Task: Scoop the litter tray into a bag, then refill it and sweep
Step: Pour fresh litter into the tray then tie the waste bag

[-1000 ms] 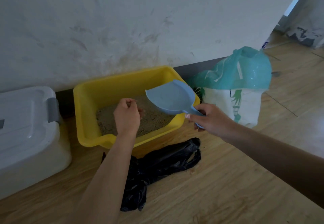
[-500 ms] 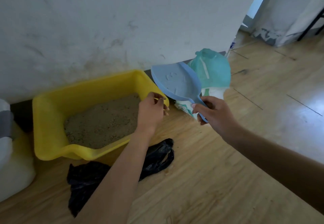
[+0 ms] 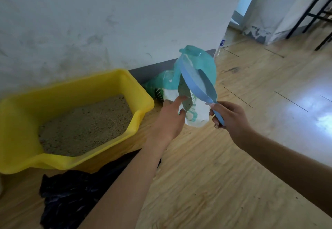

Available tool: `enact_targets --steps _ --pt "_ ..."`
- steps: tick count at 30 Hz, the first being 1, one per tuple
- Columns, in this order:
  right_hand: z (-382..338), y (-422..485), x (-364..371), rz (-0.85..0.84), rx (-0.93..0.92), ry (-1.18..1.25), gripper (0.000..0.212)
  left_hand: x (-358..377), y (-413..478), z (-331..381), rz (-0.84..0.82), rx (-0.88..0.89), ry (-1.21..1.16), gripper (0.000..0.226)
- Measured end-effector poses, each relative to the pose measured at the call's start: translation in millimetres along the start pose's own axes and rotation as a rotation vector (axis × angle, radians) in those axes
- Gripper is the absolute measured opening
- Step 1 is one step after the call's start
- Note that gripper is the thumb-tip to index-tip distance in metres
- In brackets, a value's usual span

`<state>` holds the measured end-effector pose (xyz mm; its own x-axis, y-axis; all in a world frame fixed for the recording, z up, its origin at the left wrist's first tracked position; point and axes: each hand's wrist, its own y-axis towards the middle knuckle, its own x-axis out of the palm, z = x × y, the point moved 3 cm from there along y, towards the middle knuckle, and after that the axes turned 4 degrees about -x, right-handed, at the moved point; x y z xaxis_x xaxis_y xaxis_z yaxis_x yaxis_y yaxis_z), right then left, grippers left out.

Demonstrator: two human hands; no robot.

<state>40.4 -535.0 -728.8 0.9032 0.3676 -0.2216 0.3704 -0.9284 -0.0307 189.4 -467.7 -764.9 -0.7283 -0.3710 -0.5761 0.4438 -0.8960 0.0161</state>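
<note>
A yellow litter tray (image 3: 138,121) holding tan litter (image 3: 86,126) stands on the floor against the wall at the left. To its right leans a teal and white litter bag (image 3: 201,63). My right hand (image 3: 230,119) grips the handle of a blue scoop (image 3: 195,83), whose bowl is tilted up in front of the bag. My left hand (image 3: 170,117) reaches toward the bag with fingers spread, fingertips at the bag's white lower part. A crumpled black plastic bag (image 3: 68,193) lies on the floor before the tray, partly under my left forearm.
A white wall (image 3: 107,22) with a dark skirting runs behind the tray and bag. Wooden floor (image 3: 233,175) spreads to the right. A doorway and black metal frame legs (image 3: 316,15) are at the top right.
The view swung right, so the tray sits farther left. My left hand left the tray rim and opened toward the litter bag. The scoop moved right and tipped up in front of the bag.
</note>
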Motion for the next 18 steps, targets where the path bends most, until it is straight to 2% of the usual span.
enact_targets --steps 6,10,14,18 --pt "11.1 3.0 0.7 -0.049 0.081 0.030 0.028 5.7 7.9 -2.1 0.029 -0.026 0.159 0.045" --pt "19.8 6.5 2.3 -0.063 0.190 0.075 0.030 2.0 10.3 -1.7 0.083 -0.036 0.299 0.048" --pt "29.1 11.4 6.7 -0.065 0.291 0.141 0.030 -2.1 10.3 -2.6 0.144 -0.060 0.309 0.047" --pt "31.3 21.9 13.2 -0.091 0.367 0.064 0.029 -6.0 7.9 -6.1 0.179 -0.063 0.284 0.048"
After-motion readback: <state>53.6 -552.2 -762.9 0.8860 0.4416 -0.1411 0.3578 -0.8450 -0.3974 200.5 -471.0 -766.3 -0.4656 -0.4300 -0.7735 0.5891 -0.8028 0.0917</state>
